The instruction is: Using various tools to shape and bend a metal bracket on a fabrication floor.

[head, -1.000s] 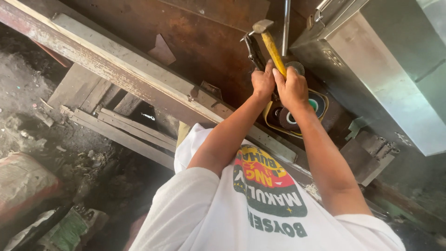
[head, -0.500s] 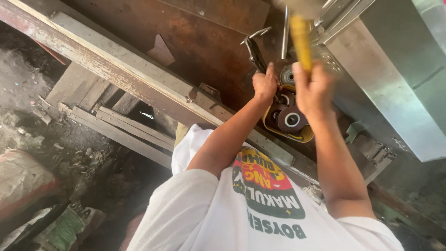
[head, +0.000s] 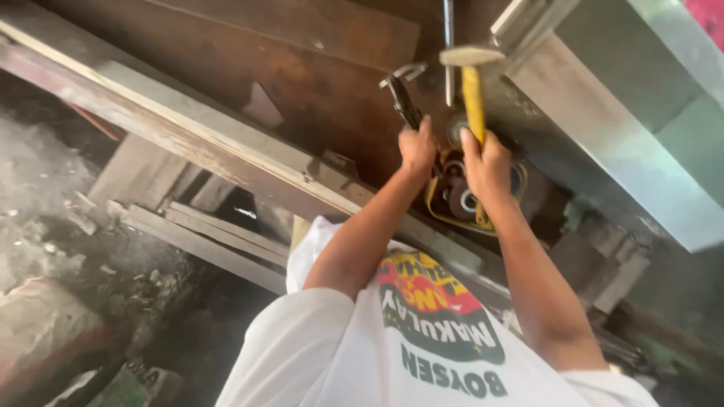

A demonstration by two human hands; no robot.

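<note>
Large grey metal housing across the upper right of the frame. Dark rusty panel at upper centre, edged below by a long pale steel beam running from upper left toward centre. White printed shirt at bottom centre. Right hand clenched around yellow-handled hammer, head topmost, at top centre. Left hand closed on dark pliers, just left of the hammer.

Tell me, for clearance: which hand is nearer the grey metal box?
Right. The right hand, on the hammer, sits beside the box; the left hand, on pliers, is farther left.
</note>
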